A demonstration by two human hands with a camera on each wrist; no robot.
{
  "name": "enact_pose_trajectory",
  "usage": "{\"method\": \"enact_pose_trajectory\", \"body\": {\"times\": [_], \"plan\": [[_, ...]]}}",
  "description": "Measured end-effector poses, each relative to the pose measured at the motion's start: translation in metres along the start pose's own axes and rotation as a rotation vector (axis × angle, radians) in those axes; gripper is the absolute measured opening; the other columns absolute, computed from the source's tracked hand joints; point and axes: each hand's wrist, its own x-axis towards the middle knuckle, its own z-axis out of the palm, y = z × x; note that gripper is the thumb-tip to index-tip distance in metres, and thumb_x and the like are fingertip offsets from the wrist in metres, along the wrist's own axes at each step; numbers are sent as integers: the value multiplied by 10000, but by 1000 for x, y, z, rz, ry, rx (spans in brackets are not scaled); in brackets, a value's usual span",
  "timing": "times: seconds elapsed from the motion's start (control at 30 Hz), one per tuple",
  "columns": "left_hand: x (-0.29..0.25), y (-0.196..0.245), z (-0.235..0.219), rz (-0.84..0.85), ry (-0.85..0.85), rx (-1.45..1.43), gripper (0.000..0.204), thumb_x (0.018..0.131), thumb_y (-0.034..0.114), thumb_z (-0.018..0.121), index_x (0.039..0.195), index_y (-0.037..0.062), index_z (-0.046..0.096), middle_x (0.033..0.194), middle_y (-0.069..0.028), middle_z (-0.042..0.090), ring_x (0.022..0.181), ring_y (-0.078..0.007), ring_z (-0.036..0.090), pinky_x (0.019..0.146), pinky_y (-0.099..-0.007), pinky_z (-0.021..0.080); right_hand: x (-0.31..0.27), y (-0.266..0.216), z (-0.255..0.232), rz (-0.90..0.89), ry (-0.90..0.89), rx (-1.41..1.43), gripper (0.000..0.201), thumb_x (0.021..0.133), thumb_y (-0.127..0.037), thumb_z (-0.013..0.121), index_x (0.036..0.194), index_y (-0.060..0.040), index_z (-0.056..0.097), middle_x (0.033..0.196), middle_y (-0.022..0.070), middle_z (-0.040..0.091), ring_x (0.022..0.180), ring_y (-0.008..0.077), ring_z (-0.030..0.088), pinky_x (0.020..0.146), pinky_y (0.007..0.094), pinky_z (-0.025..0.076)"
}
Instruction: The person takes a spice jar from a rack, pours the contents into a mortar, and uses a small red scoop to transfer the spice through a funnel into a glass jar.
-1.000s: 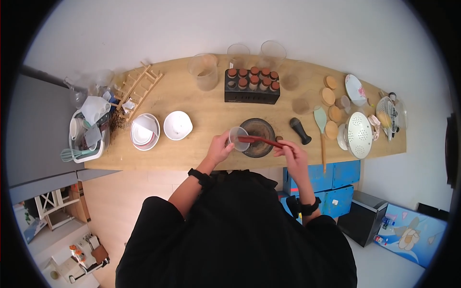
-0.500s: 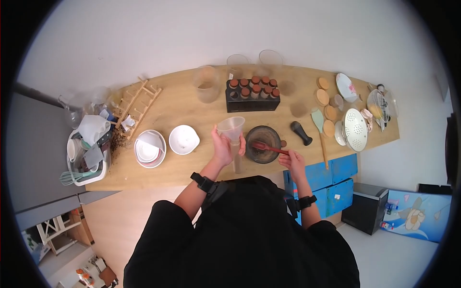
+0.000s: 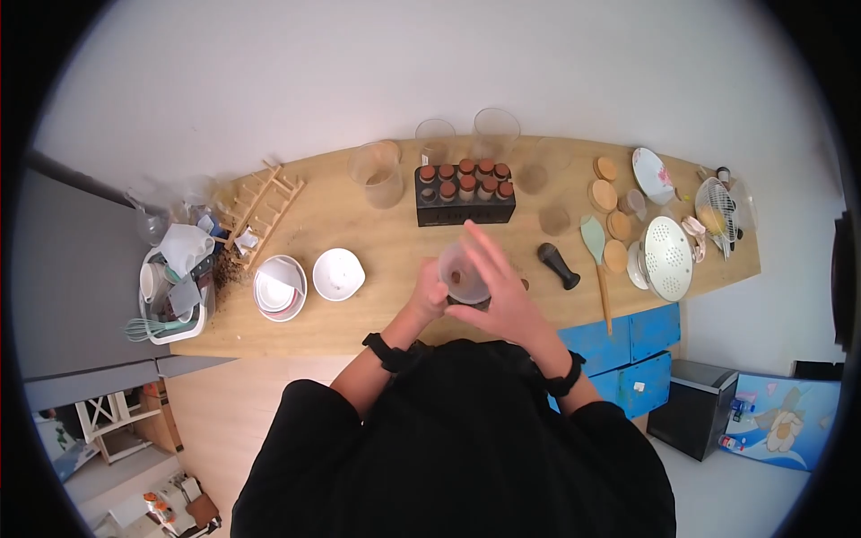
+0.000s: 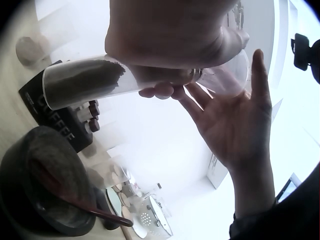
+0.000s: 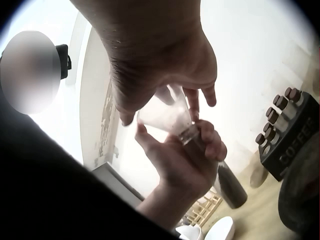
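Observation:
My left hand [image 3: 429, 291] grips a clear glass tube [image 4: 82, 80] partly filled with dark powder. A clear plastic funnel [image 5: 162, 116] sits in the mouth of the tube. My right hand [image 3: 509, 307] is at the funnel's wide rim, its fingers straight and spread and its thumb apart. In the left wrist view, the tube lies tilted across the picture. Below it stands a dark stone mortar [image 4: 20, 175], mostly hidden by my hands in the head view. A dark red utensil [image 4: 112, 216] leans in the mortar, its handle over the rim.
Behind my hands stands a black rack [image 3: 466, 215] of brown-capped tubes. A black pestle [image 3: 558, 266] and a pale green spatula [image 3: 594, 242] lie to the right, near a white colander [image 3: 666, 258]. White bowls [image 3: 339, 274] and a wooden rack [image 3: 265, 206] are on the left.
My right hand has let go of the red utensil, leaving it in the mortar, and moved left to the funnel. My left hand has brought the funnel upright, with the tube under it.

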Motion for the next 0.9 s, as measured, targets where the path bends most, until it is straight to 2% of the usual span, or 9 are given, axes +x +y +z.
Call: {"method": "enact_pose_trajectory", "body": {"times": [0.03, 0.07, 0.13, 0.27, 0.43, 0.53, 0.6, 0.9], "plan": [[5, 5, 1, 4, -3, 9, 834, 738, 792, 346, 859, 0, 578, 705, -62, 575, 603, -164, 539, 547, -290, 409, 5, 1, -1, -48, -135, 68, 848, 739, -282, 737, 1389, 17, 282, 1426, 190, 302, 1317, 320, 329, 1027, 391, 351], [11, 9, -1, 17, -35, 75, 845, 739, 796, 331, 854, -5, 575, 702, -63, 573, 609, -168, 546, 553, -292, 415, 8, 5, -6, -59, -134, 71, 848, 739, -282, 737, 1389, 17, 282, 1426, 190, 302, 1317, 320, 329, 1027, 391, 351], [11, 10, 2, 17, -58, 144, 856, 741, 800, 316, 850, -10, 572, 700, -64, 571, 615, -172, 552, 559, -295, 421, 7, 11, -12, 16, -250, 118, 890, 720, -321, 754, 1392, 13, 276, 1423, 190, 300, 1301, 331, 340, 1033, 392, 339], [7, -1, 10, -10, -32, 162, 877, 734, 814, 305, 860, -10, 575, 706, -73, 583, 615, -182, 564, 562, -296, 431, 0, 33, -13, -16, -276, 79, 887, 725, -331, 750, 1393, 8, 276, 1398, 185, 330, 1268, 328, 374, 1022, 395, 342], [7, 4, 23, -21, 21, 152, 932, 727, 835, 294, 929, -27, 588, 759, -87, 623, 668, -194, 608, 602, -298, 463, -2, 38, -18, -109, -198, -26, 862, 698, -343, 765, 1361, 7, 341, 1295, 160, 427, 1156, 315, 452, 964, 402, 377], [4, -9, 24, -7, 32, 115, 973, 717, 849, 287, 982, -39, 586, 799, -94, 640, 722, -197, 631, 641, -290, 478, 8, 34, -30, -177, -242, -45, 872, 675, -362, 778, 1352, 4, 368, 1285, 175, 427, 1139, 328, 459, 941, 398, 397], [-1, -26, 19, -202, -2, -257, 995, 563, 764, 627, 1154, -32, 532, 1055, -98, 612, 956, -186, 616, 827, -326, 508, 8, 34, -31, -183, -238, -59, 861, 674, -359, 778, 1344, 8, 380, 1271, 172, 439, 1131, 329, 464, 938, 396, 397], [6, -1, 29, -203, 1, -322, 1043, 578, 768, 615, 1226, -36, 463, 1141, -116, 571, 1030, -204, 588, 863, -344, 497, 10, 28, -33, -256, -172, -190, 822, 654, -362, 772, 1298, 16, 428, 1197, 144, 485, 1069, 311, 492, 900, 399, 399]]}}
